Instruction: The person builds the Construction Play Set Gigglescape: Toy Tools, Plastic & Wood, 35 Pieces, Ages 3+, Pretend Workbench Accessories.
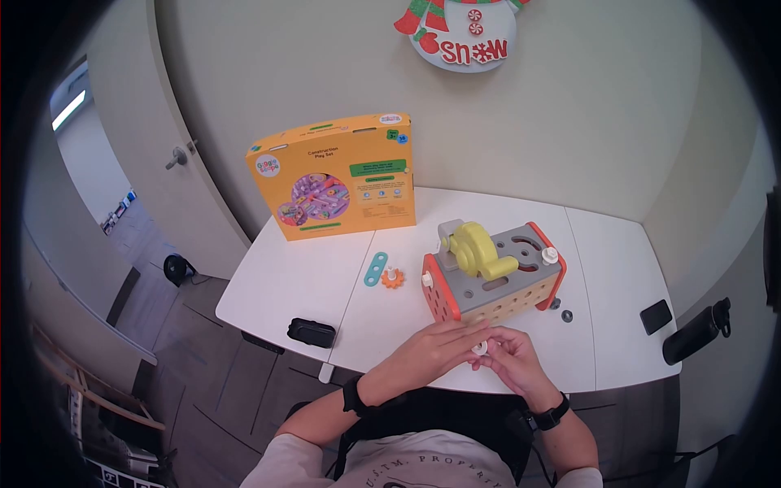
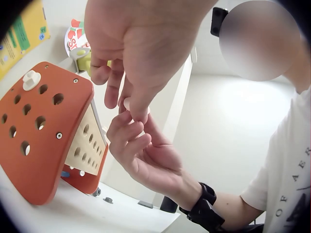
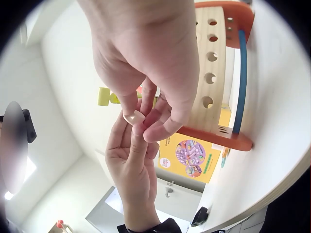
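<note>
Both hands meet at the near edge of the table, in front of the toy workbench (image 1: 488,293). Between thumb and fingers, my left hand (image 1: 431,355) and my right hand (image 1: 517,363) pinch a small white round plastic piece (image 3: 134,118). Fingers partly cover the piece in every view. The workbench has a grey top, orange end panels (image 2: 46,126) and a pale wooden side (image 3: 209,68) with a row of holes. White bolt heads (image 1: 550,255) sit in it, and a yellow-green toy part (image 1: 476,248) rests on top.
Left of the workbench lie a teal strip (image 1: 376,269) and an orange gear (image 1: 393,279). Small grey pieces (image 1: 567,315) lie at its right. A yellow box (image 1: 333,179) stands behind; a black case (image 1: 311,332), a phone (image 1: 656,317) and a black bottle (image 1: 697,332) are farther out.
</note>
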### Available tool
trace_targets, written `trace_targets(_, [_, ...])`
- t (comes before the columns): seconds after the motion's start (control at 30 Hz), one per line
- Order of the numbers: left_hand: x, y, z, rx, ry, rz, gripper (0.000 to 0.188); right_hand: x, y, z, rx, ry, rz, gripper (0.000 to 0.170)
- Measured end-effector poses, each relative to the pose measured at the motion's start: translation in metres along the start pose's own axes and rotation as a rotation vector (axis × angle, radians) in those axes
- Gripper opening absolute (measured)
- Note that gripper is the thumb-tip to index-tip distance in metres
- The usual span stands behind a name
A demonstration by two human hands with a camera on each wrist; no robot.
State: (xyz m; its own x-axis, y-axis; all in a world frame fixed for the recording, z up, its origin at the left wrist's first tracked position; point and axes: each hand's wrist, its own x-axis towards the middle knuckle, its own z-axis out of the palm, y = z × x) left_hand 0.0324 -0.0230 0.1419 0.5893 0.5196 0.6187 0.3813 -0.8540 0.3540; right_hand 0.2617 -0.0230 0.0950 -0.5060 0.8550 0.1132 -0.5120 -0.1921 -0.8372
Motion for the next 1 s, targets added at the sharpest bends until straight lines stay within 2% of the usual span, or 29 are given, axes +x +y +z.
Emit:
trace_targets(0.1, [0.008,0.004,-0.010,-0.087,0.000,-0.028,0.053,0.001,-0.007,0.005,-0.084,0.039,-0.001,0.026])
trace_targets(0.17, [0.008,0.000,-0.023,-0.016,0.087,-0.042,0.058,0.001,-0.012,0.006,-0.224,0.085,0.010,0.026])
trace_targets(0.2, [0.007,-0.002,-0.030,0.019,0.129,-0.051,0.060,0.001,-0.014,0.002,-0.328,0.049,0.080,0.026])
trace_targets(0.27, [0.007,-0.011,-0.040,0.051,0.203,-0.266,0.069,0.003,-0.018,-0.014,-0.536,-0.024,0.219,0.026])
trace_targets(0.3, [0.006,-0.017,-0.042,0.071,0.242,-0.373,0.074,0.004,-0.016,-0.018,-0.552,-0.045,0.270,0.026])
trace_targets(0.33, [0.003,-0.026,-0.039,0.101,0.196,-0.409,0.094,0.003,-0.012,-0.022,-0.569,-0.067,0.322,0.027])
trace_targets(0.37, [0.001,-0.029,-0.034,0.103,0.181,-0.437,0.098,0.003,-0.007,-0.026,-0.585,-0.089,0.374,0.027])
trace_targets(0.47, [-0.003,-0.032,-0.013,0.117,0.140,-0.483,0.108,0.005,0.008,-0.028,-0.624,0.052,0.398,0.028])
trace_targets(0.57, [-0.006,-0.036,0.003,0.122,0.112,-0.466,0.112,0.008,0.016,-0.033,-0.601,0.164,0.374,0.031])
trace_targets(0.77, [-0.005,-0.036,0.013,-0.025,0.114,-0.522,0.110,0.015,0.038,-0.045,-0.283,0.244,0.306,0.027])
trace_targets(0.87, [-0.007,-0.034,0.016,-0.042,0.138,-0.564,0.110,0.017,0.044,-0.045,-0.243,0.257,0.228,0.022])
trace_targets(1.0, [-0.007,-0.033,0.017,-0.029,0.137,-0.599,0.110,0.020,0.050,-0.051,-0.240,0.317,0.170,0.026])
